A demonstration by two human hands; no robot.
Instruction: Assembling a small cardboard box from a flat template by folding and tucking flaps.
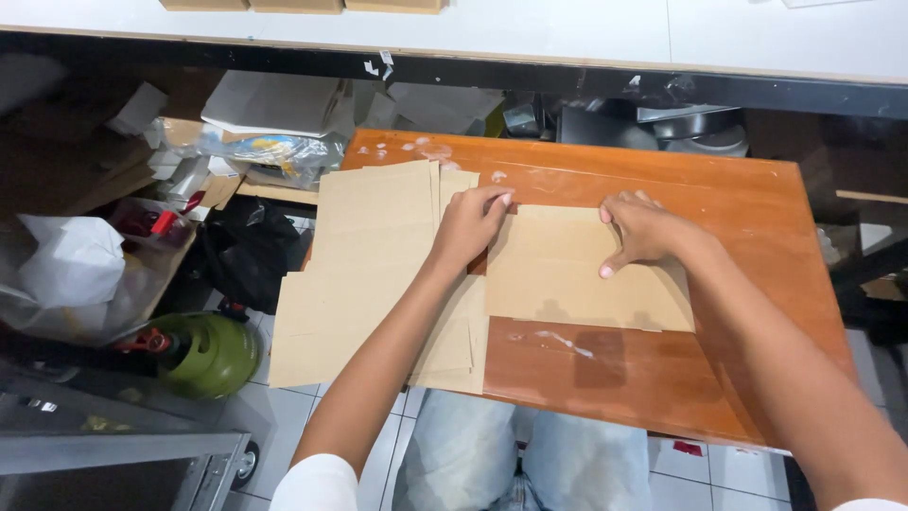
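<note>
A flat brown cardboard sheet (pixel 567 279) lies on the orange wooden table (pixel 719 189). My right hand (pixel 643 232) presses on its upper right part, fingers spread. My left hand (pixel 470 224) rests on the sheet's upper left corner, fingertips at its top edge. To the left lies a stack of several similar cardboard sheets (pixel 369 265), overhanging the table's left edge; my left forearm crosses over it.
A green gas cylinder (pixel 208 352) stands on the tiled floor at the left. Plastic bags (pixel 76 265), boxes and clutter fill the space to the left and behind. A white counter (pixel 530 33) runs along the top. My knees (pixel 530 454) are under the table's near edge.
</note>
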